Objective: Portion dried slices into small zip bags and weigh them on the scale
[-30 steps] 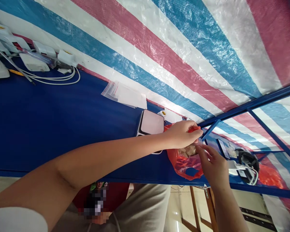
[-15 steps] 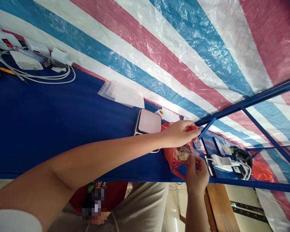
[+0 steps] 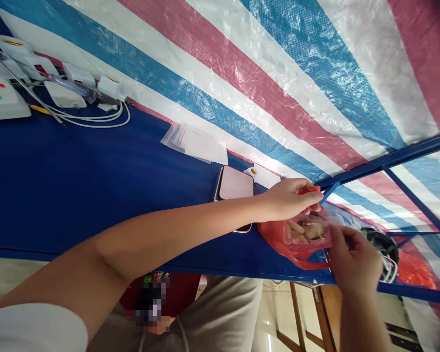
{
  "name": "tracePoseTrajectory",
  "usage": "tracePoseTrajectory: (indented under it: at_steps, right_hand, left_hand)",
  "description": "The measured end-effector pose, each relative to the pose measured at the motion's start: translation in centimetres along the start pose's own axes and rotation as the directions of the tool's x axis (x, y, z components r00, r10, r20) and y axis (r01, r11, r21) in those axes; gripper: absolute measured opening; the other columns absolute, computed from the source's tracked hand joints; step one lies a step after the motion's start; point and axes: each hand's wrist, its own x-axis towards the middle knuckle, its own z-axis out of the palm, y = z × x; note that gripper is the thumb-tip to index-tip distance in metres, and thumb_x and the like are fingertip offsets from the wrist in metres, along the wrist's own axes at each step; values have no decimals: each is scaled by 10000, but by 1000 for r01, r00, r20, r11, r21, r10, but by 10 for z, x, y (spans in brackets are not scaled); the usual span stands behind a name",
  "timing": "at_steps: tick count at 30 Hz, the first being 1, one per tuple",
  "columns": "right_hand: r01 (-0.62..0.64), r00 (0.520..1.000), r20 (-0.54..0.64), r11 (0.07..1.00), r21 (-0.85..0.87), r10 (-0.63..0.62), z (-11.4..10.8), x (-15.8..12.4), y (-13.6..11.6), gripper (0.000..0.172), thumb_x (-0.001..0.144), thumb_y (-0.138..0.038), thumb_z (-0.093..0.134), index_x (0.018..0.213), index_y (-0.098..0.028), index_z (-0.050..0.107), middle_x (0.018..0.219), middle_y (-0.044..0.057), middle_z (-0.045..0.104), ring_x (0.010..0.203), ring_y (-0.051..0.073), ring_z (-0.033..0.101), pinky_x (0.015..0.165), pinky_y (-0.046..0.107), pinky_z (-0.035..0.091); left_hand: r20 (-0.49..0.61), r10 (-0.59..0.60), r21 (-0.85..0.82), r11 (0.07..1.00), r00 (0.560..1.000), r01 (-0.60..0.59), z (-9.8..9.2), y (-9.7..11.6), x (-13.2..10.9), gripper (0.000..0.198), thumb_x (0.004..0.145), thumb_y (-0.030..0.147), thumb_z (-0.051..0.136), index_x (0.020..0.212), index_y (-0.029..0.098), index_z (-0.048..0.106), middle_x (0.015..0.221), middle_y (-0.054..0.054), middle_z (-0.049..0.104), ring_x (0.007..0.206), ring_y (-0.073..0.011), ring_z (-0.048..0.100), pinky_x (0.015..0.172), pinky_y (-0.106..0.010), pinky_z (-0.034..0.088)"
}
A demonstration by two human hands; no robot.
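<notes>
A red plastic bag [image 3: 275,242] lies on the blue table. My left hand [image 3: 297,198] reaches across, its fingers closed on the bag's upper edge. In the mouth of the red bag sits a clear plastic bag [image 3: 310,229] with pale brown, elongated pieces inside; I cannot tell what they are. My right hand [image 3: 355,259] pinches the right edge of that clear bag, which is drawn taut. Just left of the red bag, partly behind my left forearm, is a small device with a flat square top, like a scale [image 3: 236,183].
Clear zip bags and white sheets [image 3: 200,143] lie along the striped tarp wall [image 3: 212,73]. White chargers and coiled cables [image 3: 95,115] are at the far left, beside a white device [image 3: 3,98]. A blue metal frame [image 3: 388,161] rises at the right, near black headgear [image 3: 383,244].
My right hand has moved right, pulling the clear bag's edge outward, so more of its contents shows. The left hand still holds the red bag. The view has shifted slightly left.
</notes>
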Motion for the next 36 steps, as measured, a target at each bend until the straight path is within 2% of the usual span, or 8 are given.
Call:
tracePoseTrajectory:
  at_steps: [4,9,13,17,21,26,31,36]
  right_hand:
    - [277,960,53,958,-68,-274,-26,39,-12,387,878,-571,588,941,-224,746,821,90,750,801,308,709,664,370,460]
    - [598,790,161,801,4,-591,-32,61,-28,349,937,-532,555,966,-219,706,863,67,738,704,210,665,660,315,473]
    - [603,789,177,796,-48,-588,-37,64,-35,342,944,-545,557,952,-233,697,755,32,686,629,192,619,619,302,440]
    - [516,853,155,850,-111,-498,-43,63,-38,315,937,-515,537,972,-242,690,781,43,711,649,210,653,614,298,425]
    - [440,891,4,863,-247,-454,-39,63,-38,268,915,-446,526,990,-226,660,798,75,735,637,236,662,609,308,406]
    - [478,869,23,824,-305,-495,-35,70,-40,279,876,-438,496,960,-231,663,689,74,702,586,248,635,582,312,376]
    - [486,869,63,822,-296,-491,-44,80,-44,284,845,-443,516,980,-237,658,740,84,717,617,254,648,580,315,387]
    - [483,848,-109,842,-241,-518,-40,80,-43,277,860,-432,528,975,-213,653,770,100,726,701,263,702,630,317,442]
  left_hand:
    - [-52,45,-34,998,998,-46,-5,6,5,159,930,301,601,845,176,551,797,-3,647,704,-83,576,764,-295,466]
    - [-129,43,-1,999,991,-43,-10,7,4,162,928,325,587,873,176,553,840,-18,660,681,-77,556,716,-280,460]
    - [-147,38,41,999,988,-32,-11,11,2,153,929,321,580,887,177,548,857,-11,648,669,-70,551,707,-274,457]
    - [-148,27,46,999,989,-21,-12,10,3,137,938,314,564,903,188,524,859,-3,632,663,-69,539,720,-285,457]
    - [-82,94,40,995,992,-91,-12,4,7,129,925,307,578,921,192,519,883,-19,635,746,-91,568,784,-301,478]
    - [-44,118,29,993,992,-117,-13,3,8,97,914,208,535,1009,190,524,876,-15,626,771,-95,572,816,-302,476]
    - [-71,126,68,990,989,-121,-15,5,10,151,908,271,580,1034,192,551,908,-27,661,808,-105,597,831,-293,486]
    - [-62,127,98,988,990,-120,-18,5,7,316,906,246,564,1217,194,557,1079,-79,710,1031,-162,661,996,-353,473]
